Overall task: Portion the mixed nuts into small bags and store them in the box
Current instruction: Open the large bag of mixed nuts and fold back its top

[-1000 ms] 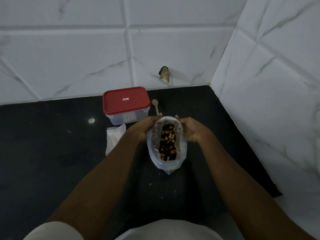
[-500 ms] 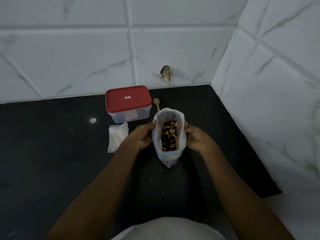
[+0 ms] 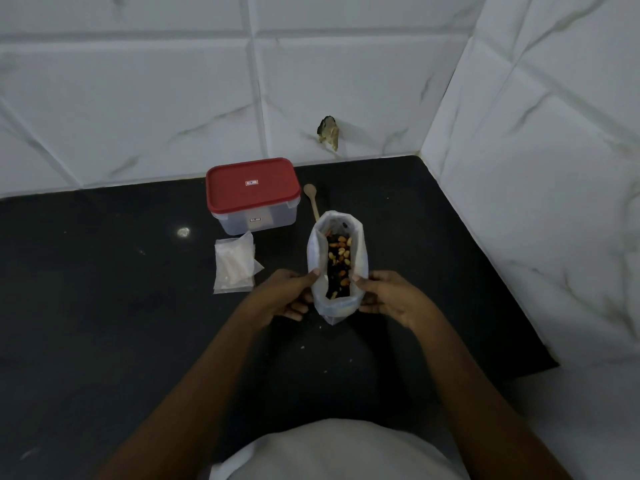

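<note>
Black counter (image 3: 104,341), tiled corner: left hand (image 3: 284,296) and right hand (image 3: 391,299) pinched nut bag (image 3: 337,308) by its rim, spreading it, near-right of lidded box (image 3: 252,188); small bags (image 3: 233,268) before box. Probably the bag-opening step; next needs spoon (image 3: 311,199) right of box.

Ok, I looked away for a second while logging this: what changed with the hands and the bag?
Both hands slid along the sides of the nut bag, from its far rim toward the person; the left hand and right hand now pinch its near end. They never let go. The red-lidded box, wooden spoon and small bags stayed put.
</note>
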The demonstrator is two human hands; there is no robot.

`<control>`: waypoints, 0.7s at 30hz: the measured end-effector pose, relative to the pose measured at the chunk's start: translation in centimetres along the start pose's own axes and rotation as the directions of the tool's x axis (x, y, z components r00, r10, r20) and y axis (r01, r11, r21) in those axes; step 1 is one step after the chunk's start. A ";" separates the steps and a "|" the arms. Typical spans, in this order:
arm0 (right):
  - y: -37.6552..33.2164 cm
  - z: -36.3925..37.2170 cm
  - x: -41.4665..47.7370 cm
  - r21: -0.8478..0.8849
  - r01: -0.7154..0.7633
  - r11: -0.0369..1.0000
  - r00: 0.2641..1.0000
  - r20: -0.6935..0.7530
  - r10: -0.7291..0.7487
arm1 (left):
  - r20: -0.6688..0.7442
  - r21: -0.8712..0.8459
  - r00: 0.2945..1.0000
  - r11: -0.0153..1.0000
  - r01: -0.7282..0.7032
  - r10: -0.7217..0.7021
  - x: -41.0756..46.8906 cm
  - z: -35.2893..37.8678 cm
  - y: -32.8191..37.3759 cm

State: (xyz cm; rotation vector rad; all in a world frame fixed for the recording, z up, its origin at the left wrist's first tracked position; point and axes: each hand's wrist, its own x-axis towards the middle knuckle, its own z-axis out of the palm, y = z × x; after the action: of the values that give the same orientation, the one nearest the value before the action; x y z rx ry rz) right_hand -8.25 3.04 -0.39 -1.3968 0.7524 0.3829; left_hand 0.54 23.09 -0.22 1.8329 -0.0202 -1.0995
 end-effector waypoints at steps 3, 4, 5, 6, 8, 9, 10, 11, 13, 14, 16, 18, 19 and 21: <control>-0.2 0.7 -0.4 0.147 0.065 0.987 0.996 -0.065 -0.056 | 0.028 -0.106 0.999 0.994 -0.019 0.022 -0.7 0.2 0.1; -0.1 0.9 -0.4 0.180 0.087 0.980 0.993 -0.091 -0.072 | 0.025 -0.142 0.999 0.989 -0.035 0.039 -0.8 0.2 0.2; -0.1 1.2 -0.4 0.209 0.099 0.973 0.991 -0.104 -0.079 | 0.016 -0.181 0.998 0.982 -0.050 0.054 -0.8 0.3 0.2; 0.1 1.3 -0.4 0.226 0.096 0.969 0.992 -0.103 -0.074 | 0.002 -0.225 0.998 0.972 -0.061 0.063 -0.8 0.3 0.2; 0.2 1.2 -0.8 0.189 0.055 0.980 0.996 -0.078 -0.041 | -0.024 -0.316 0.998 0.946 -0.067 0.063 -0.9 0.4 0.1; 0.2 0.9 -1.0 0.132 0.024 0.991 0.998 -0.062 -0.016 | -0.028 -0.360 0.998 0.931 -0.063 0.056 -1.0 0.6 0.0; 0.2 0.6 -1.1 0.073 -0.002 0.997 0.999 -0.054 0.006 | -0.027 -0.408 0.998 0.911 -0.056 0.050 -1.2 0.8 -0.1; 0.2 0.3 -1.3 0.036 -0.015 0.999 0.998 -0.058 0.017 | -0.023 -0.466 0.999 0.884 -0.048 0.042 -1.4 1.0 -0.1; 0.4 0.0 -1.2 0.071 -0.002 0.998 0.996 -0.092 0.009 | 0.003 -0.635 1.000 0.773 -0.003 0.007 -1.8 1.6 -0.2; 0.5 -0.1 -1.1 0.145 0.011 0.989 0.994 -0.106 0.004 | 0.032 -0.742 0.999 0.669 0.036 -0.019 -1.9 1.9 -0.3; 0.9 0.2 -0.8 0.393 0.014 0.919 0.995 -0.100 0.028 | 0.100 -0.916 0.993 0.383 0.115 -0.059 -2.1 2.2 -0.5; 1.3 0.6 -0.5 0.674 -0.021 0.739 0.996 -0.047 0.071 | 0.117 -0.981 0.992 0.149 0.124 -0.052 -2.1 2.5 -0.9; 1.6 0.8 -0.4 0.777 -0.039 0.628 0.997 -0.016 0.081 | 0.109 -0.991 0.993 0.079 0.112 -0.036 -2.0 2.8 -1.2; 2.0 1.6 -0.3 0.887 -0.049 0.460 0.998 0.024 0.059 | 0.099 -0.995 0.995 0.002 0.099 0.002 -2.0 3.5 -1.6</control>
State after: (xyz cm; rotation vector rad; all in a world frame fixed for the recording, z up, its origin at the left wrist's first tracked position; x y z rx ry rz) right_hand -9.37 4.97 -1.64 -0.3464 0.8243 -0.0203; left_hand -3.70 22.27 -0.51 0.3703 0.6751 -0.7738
